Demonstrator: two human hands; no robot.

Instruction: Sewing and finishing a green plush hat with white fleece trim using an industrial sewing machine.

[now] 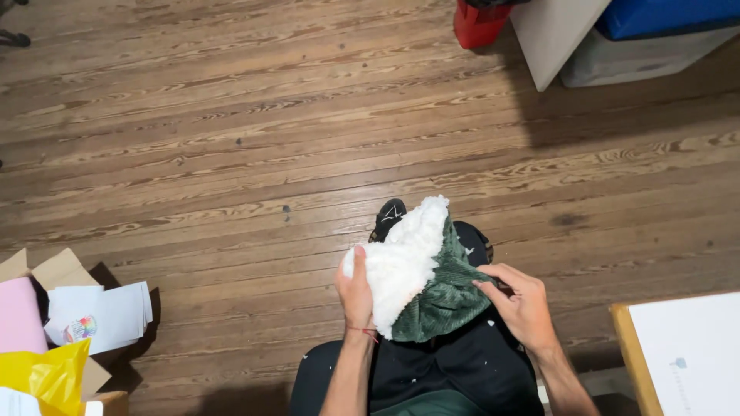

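While seated, legs [462, 370] in dark trousers under the work, person holds a garment [428, 277] up between both hands: white fleece lining facing out, green knit side behind. Left hand [356, 291] closed around the fleece edge, thumb up, likely steadying it. Right hand [520, 300] pinches the green edge with fingertips, probably to keep it stretched open. Garment sits between the hands, touching both, above the lap. Black shoe [388, 218] just beyond it. Left of the left hand: box [54, 270] with papers, yellow bag [46, 374]. Right: desk corner [628, 347]. Far beyond: red bin [478, 23].
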